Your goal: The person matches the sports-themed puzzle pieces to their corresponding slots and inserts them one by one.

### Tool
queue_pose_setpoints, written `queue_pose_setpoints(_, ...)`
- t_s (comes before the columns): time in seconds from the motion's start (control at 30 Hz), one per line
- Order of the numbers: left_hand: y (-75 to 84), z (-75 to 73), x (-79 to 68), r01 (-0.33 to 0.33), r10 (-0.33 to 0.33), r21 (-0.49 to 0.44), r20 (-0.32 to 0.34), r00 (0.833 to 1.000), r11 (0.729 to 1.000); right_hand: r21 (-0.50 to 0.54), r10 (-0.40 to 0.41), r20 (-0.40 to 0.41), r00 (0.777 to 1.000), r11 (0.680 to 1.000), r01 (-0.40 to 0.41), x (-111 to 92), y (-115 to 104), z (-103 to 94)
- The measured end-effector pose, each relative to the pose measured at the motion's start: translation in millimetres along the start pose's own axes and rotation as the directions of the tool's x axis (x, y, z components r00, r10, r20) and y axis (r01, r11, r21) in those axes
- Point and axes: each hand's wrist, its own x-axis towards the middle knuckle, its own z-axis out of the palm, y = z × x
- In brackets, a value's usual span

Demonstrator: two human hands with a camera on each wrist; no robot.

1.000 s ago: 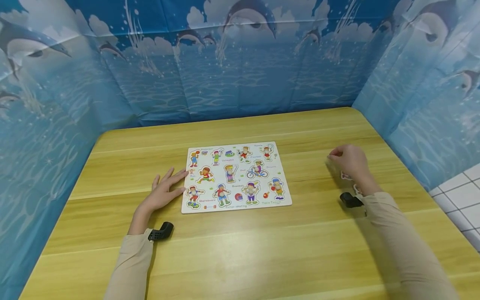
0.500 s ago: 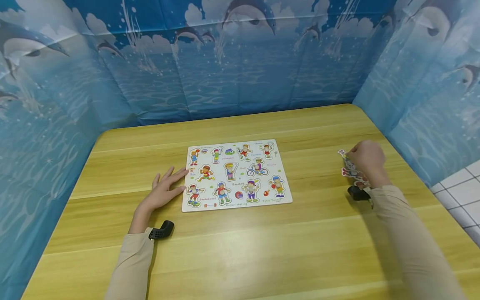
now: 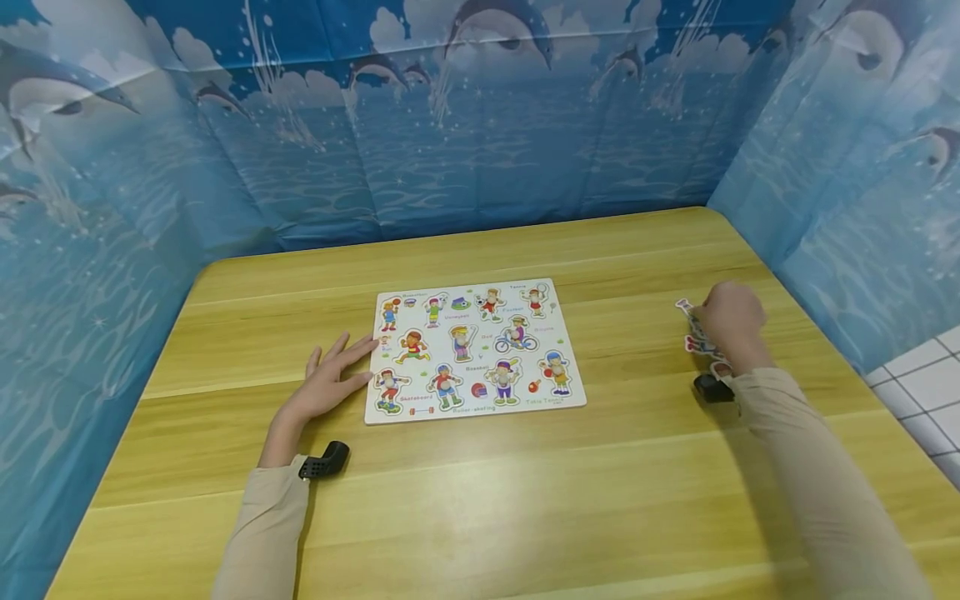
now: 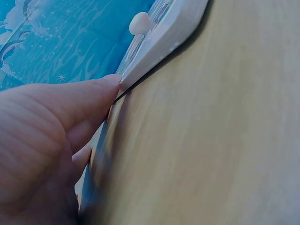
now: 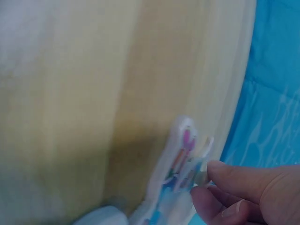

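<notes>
Evidently, the right grip (image 3: 729, 318) pinches a cut-out piece (image 5: 200, 178) between thumb and finger; whether by its knob or its rim, the blur hides. More cut-outs (image 3: 699, 343) lie bunched on the worktop (image 3: 480, 508), below and just left of that grip. The left grip (image 3: 330, 382), fingers extended, touches the near edge of the puzzle board (image 3: 483, 346), which lies flat between both grips, well apart from the right. A pale knob (image 4: 139, 23) stands on it, just beyond the left thumb.

A pinch squarely on a knob should hold better than one on a thin rim, and a straight lift ought to spare the neighbouring pieces. Light pressure from the left looks enough to steady the board.

Near the left grip, "Skateboard" (image 3: 416, 399) reads clearly; "Roller-skating" (image 3: 474, 410), farther right, is softer. Other words blur.
</notes>
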Motion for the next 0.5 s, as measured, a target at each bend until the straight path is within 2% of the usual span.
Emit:
queue_pose_setpoints(0.3,0.2,0.3,0.0,0.0,0.0,-0.001,-0.007,1.0,1.0,-0.005,-0.056,0.004,0.998,0.998,0.056,2.4,3.1,3.7)
queue_pose_setpoints(0.5,-0.8,1.3,0.3,0.003,-0.003,0.002,-0.007,1.0,1.0,-0.021,-0.055,0.0,0.998,0.998,0.055,4.8,1.4,5.7)
